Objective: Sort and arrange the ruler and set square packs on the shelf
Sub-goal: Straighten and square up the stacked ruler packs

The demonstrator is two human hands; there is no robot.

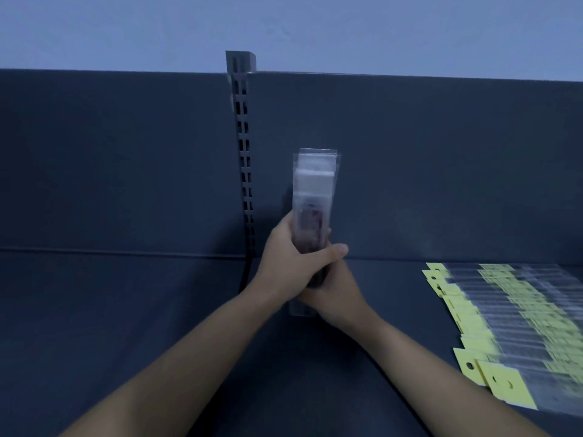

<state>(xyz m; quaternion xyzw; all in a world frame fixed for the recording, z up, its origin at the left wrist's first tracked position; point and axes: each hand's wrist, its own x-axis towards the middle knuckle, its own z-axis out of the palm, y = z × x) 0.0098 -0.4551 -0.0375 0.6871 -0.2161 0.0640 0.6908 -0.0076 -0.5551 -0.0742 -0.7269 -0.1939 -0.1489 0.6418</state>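
A stack of clear plastic ruler packs (314, 187) with white headers and dark red print stands upright in the middle of the dark shelf (126, 310). My left hand (290, 257) grips its lower part from the left, thumb across the front. My right hand (334, 298) holds the bottom of the same stack from the right, partly hidden behind the left hand. At the right, several clear packs with yellow header cards (504, 316) lie fanned out flat on the shelf.
The shelf's dark back panel (441, 159) rises behind the stack. A slotted metal upright (243, 146) runs down it just left of the stack. A pale wall shows above the panel. Bare shelf surface lies to the left.
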